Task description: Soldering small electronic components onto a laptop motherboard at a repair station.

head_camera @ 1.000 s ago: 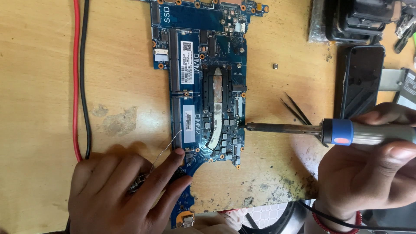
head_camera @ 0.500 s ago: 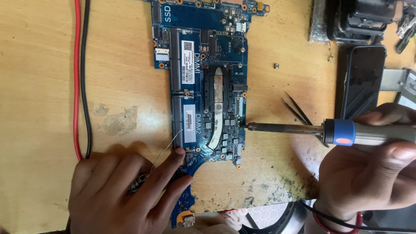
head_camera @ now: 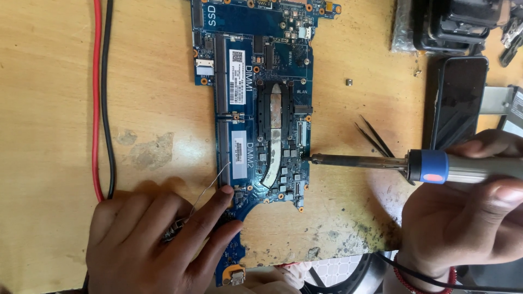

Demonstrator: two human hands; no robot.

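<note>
Soldering iron (head_camera: 381, 161) tip touches blue motherboard (head_camera: 256, 109) (flat).
</note>
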